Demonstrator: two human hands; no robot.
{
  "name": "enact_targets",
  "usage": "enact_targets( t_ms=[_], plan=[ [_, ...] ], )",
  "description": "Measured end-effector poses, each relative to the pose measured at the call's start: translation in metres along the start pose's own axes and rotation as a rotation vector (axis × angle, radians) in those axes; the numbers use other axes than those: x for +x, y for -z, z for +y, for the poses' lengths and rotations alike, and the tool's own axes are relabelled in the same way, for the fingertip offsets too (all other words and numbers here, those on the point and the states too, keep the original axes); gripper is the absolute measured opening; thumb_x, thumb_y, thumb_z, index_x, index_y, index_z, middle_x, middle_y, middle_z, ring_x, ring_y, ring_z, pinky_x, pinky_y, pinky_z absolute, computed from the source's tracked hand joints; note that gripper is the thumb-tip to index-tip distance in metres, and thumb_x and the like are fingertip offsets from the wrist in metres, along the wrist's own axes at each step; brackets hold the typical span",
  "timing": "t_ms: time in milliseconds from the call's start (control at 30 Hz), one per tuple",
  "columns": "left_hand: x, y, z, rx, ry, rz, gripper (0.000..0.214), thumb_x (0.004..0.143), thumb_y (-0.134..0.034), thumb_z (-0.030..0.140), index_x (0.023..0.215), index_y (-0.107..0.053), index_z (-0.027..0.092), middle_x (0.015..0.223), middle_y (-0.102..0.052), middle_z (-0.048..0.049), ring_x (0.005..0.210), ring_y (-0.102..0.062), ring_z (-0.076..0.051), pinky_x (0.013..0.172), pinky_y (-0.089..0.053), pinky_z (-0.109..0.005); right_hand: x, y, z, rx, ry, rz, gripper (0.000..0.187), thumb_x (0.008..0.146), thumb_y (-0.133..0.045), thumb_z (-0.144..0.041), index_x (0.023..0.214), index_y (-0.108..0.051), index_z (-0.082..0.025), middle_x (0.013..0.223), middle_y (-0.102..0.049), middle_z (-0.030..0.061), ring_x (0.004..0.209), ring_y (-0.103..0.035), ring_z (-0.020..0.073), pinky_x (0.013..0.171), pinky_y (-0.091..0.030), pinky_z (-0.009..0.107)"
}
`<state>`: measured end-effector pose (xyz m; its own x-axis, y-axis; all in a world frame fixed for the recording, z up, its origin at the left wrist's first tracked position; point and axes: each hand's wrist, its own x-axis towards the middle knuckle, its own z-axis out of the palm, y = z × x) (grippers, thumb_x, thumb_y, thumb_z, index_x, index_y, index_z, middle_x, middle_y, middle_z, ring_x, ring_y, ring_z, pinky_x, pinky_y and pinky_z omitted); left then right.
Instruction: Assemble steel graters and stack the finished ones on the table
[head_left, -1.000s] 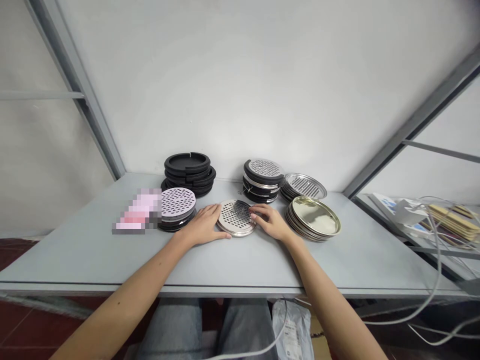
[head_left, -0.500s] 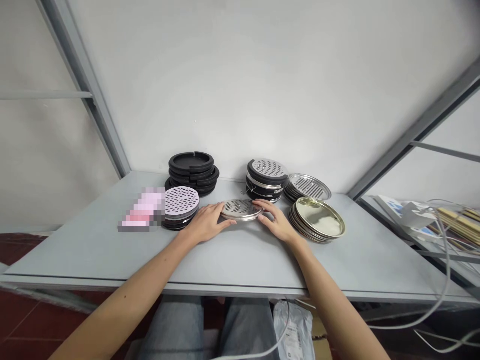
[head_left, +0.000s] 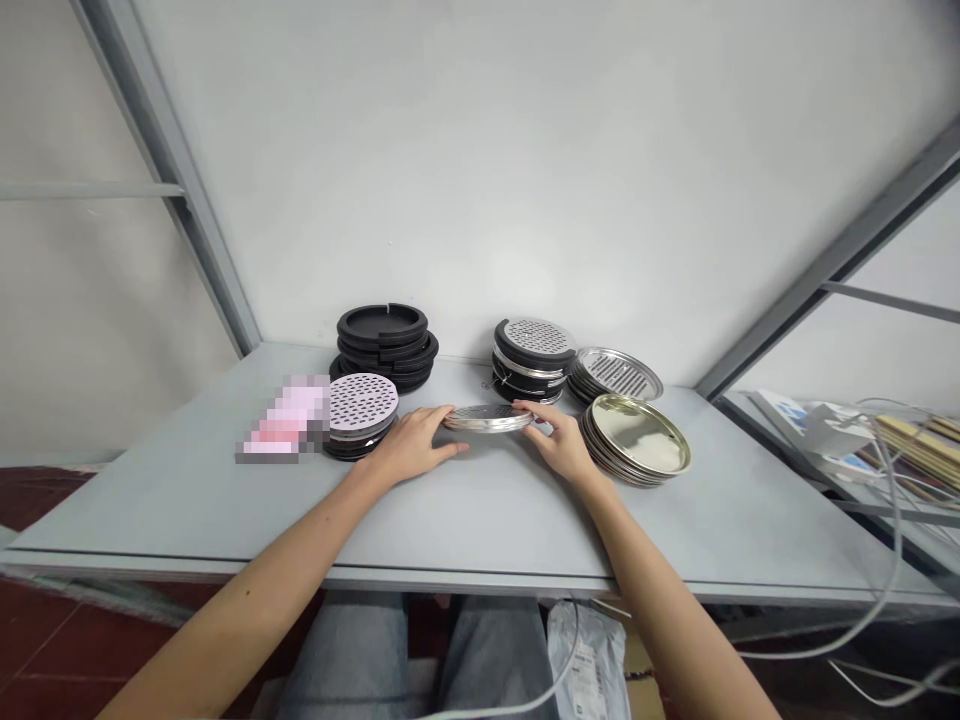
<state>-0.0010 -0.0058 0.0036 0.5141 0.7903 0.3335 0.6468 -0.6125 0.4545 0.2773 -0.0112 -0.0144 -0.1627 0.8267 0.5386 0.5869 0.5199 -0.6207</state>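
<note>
Between my hands is a round silver metal tray with a perforated top [head_left: 489, 419], seen nearly edge-on with its near rim tipped up. My left hand [head_left: 415, 446] has its fingertips on the tray's left rim, and its thumb sticks out below. My right hand [head_left: 559, 440] grips the right rim between fingers and thumb. Close to my left hand stands a stack of round discs with a pale lilac perforated top [head_left: 363, 402]. Beside my right hand is a stack of shiny gold-toned round trays [head_left: 637, 435].
Along the wall stand black ring-shaped pieces [head_left: 384, 345], a stack topped by a grey perforated disc [head_left: 536, 337] and slotted silver trays [head_left: 616, 374]. A pixelated patch covers something at left. White cables [head_left: 892, 540] hang at the right of the grey table [head_left: 480, 530].
The tray in my hands has tipped, its near rim rising so that less of its perforated top shows. My right hand has shifted slightly. The stacks have not moved.
</note>
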Motion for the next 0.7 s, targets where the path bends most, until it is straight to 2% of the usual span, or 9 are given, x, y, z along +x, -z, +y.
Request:
enact_targets(
  t_ms=[100,267,367,533,700],
  plan=[
    [0.001,-0.001,-0.001,0.008,0.016,0.031,0.036,0.092,-0.051,0.034,0.125,-0.057,0.021,0.112,-0.067,-0.01,0.102,-0.062,-0.026,0.09,-0.047,-0.038,0.0,0.0,-0.002,-0.011,-0.017,-0.004,0.033,0.083,-0.059,-0.031,0.114,-0.067,-0.022,0.115,-0.069,0.0078,0.105,-0.062,0.0253,0.091,-0.049,0.042],
    [0.002,-0.003,-0.002,-0.017,0.01,0.065,0.029,0.092,-0.051,0.03,0.119,-0.061,0.023,0.109,-0.068,-0.0076,0.101,-0.063,-0.026,0.091,-0.048,-0.039,0.001,0.0,-0.007,-0.023,0.002,0.003,0.039,0.082,-0.062,-0.035,0.119,-0.065,-0.023,0.121,-0.066,0.0083,0.11,-0.06,0.0257,0.092,-0.048,0.041],
    [0.003,-0.006,-0.004,-0.065,0.004,0.068,0.029,0.093,-0.051,0.03,0.119,-0.06,0.022,0.11,-0.068,-0.0073,0.104,-0.062,-0.025,0.092,-0.048,-0.038,0.001,0.001,-0.011,0.015,0.05,0.034,0.041,0.082,-0.065,-0.036,0.121,-0.063,-0.023,0.126,-0.063,0.0085,0.117,-0.056,0.0258,0.098,-0.045,0.041],
    [0.002,-0.005,0.0,-0.095,-0.033,0.096,0.032,0.092,-0.053,0.035,0.119,-0.06,0.019,0.118,-0.065,-0.0083,0.108,-0.061,-0.024,0.096,-0.047,-0.037,0.001,0.002,-0.011,0.058,0.039,0.082,0.03,0.083,-0.064,-0.037,0.109,-0.07,-0.023,0.11,-0.07,0.0071,0.102,-0.062,0.0246,0.095,-0.046,0.041],
    [0.001,-0.004,0.007,-0.086,-0.125,0.157,0.052,0.089,-0.059,0.034,0.137,-0.046,0.023,0.133,-0.056,-0.0073,0.122,-0.052,-0.023,0.106,-0.04,-0.037,0.0,0.004,-0.01,-0.044,0.127,0.089,0.025,0.086,-0.062,-0.036,0.108,-0.07,-0.026,0.109,-0.07,0.0068,0.102,-0.061,0.0261,0.095,-0.045,0.044]
  ],
)
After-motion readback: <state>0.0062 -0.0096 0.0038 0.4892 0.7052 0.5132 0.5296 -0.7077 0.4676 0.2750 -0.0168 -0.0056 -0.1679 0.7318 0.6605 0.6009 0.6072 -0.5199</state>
